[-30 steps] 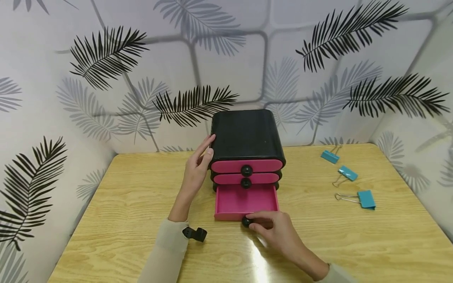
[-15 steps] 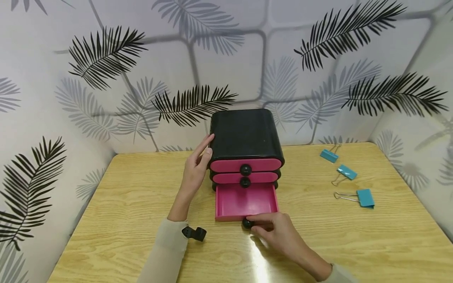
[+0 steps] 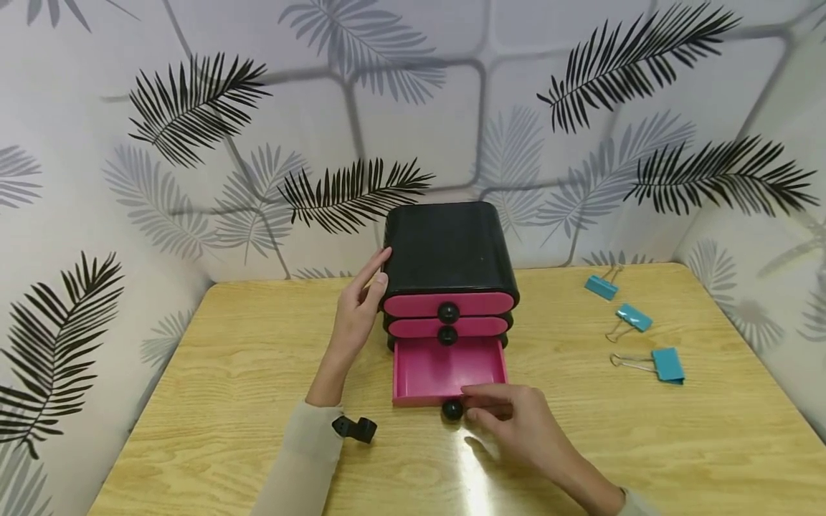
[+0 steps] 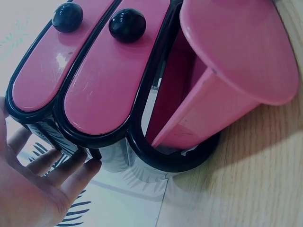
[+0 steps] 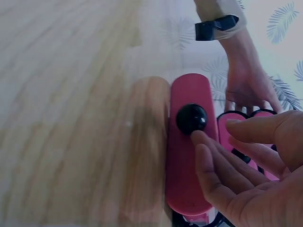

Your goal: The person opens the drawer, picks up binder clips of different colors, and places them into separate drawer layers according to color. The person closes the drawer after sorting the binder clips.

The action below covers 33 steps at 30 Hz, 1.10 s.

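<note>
A small black cabinet (image 3: pixel 448 247) with pink drawers stands near the back of the table. Its bottom drawer (image 3: pixel 450 367) is pulled out, and the pink inside shows nothing in it. The upper two drawers are pushed in. My left hand (image 3: pixel 353 319) rests against the cabinet's left side with its fingers extended; the left wrist view shows the fingertips along the black shell. Just right of the bottom drawer's round black knob (image 3: pixel 452 410), my right hand (image 3: pixel 523 423) has its thumb and fingers apart. In the right wrist view a fingertip is right by the knob (image 5: pixel 191 118).
Several paces of wood grain right of the cabinet lie three blue binder clips: one at the back (image 3: pixel 601 287), a middle clip (image 3: pixel 634 317) and a front clip (image 3: pixel 668 364). Behind the wooden table (image 3: pixel 258 387) rises a leaf-patterned backdrop (image 3: pixel 413 122).
My right hand has let go of the bottom drawer's knob and moved slightly right. The drawer stays pulled out. My left hand has kept its place on the cabinet.
</note>
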{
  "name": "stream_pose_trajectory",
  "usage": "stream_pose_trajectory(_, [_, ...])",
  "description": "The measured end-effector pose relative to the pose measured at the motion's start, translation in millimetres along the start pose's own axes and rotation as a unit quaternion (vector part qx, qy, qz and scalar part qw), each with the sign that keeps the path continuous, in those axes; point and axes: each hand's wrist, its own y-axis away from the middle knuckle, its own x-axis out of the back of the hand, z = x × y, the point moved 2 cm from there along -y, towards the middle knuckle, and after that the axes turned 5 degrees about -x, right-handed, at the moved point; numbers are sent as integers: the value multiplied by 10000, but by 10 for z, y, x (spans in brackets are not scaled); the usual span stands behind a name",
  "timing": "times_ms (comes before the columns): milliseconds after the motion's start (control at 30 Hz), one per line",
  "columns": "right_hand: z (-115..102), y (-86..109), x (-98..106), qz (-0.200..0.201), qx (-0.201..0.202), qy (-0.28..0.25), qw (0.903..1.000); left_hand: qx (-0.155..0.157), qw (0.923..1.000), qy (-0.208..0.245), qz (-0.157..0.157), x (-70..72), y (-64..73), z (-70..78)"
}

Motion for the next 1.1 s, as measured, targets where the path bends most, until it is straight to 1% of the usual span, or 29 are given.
stream_pose_trajectory(200, [-30, -1, 148, 522, 196, -206, 9982, 38, 10000, -13, 47, -5, 1, 7])
stream_pose_trajectory(333, [-33, 0, 262, 799, 159, -219, 9964, 15, 10000, 21, 22, -18, 4, 4])
stream_pose_trajectory(433, [-25, -6, 343, 935, 200, -183, 9952, 31, 10000, 5, -1, -19, 6, -2])
stream_pose_trajectory(633, [-3, -61, 468, 1054, 563, -307, 9924, 52, 10000, 10, 43, -2, 12, -14])
stream_pose_trajectory(700, [1, -81, 508, 1139, 609, -206, 9914, 21, 10000, 2, 27, 0, 2, -5])
stream_pose_trajectory(900, [59, -95, 650, 1475, 638, 175, 9868, 57, 10000, -66, 10, -3, 3, 7])
stream_pose_trajectory(1100, [99, -116, 903, 1798, 616, 467, 9807, 3, 10000, -66, 43, 2, 21, -18])
